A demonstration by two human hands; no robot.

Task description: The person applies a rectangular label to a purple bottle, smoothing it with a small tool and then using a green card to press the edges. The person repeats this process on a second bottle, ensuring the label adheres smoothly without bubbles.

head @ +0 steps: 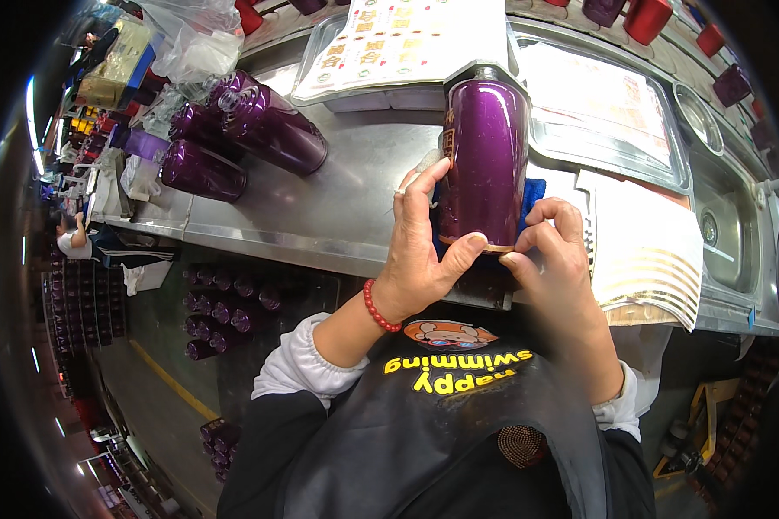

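Observation:
A glossy purple bottle (487,156) lies before me, its neck pointing away and its base towards me. A gold band runs along the base rim, and a gold decal with characters shows on its left side. My left hand (422,240) steadies the bottle's lower left, thumb on the base edge and fingers along the side. At the lower right, my right hand (552,253) has curled fingers and thumb touching the gold band near the rim. A blue cloth (533,194) shows beneath the bottle.
Several purple bottles (272,130) stand on the steel counter (357,162) at left. Trays with decal sheets (396,48) and papers (591,104) lie behind. Gold-striped sheets (649,246) are at right, beside a steel sink (727,240). A person (73,237) is far left.

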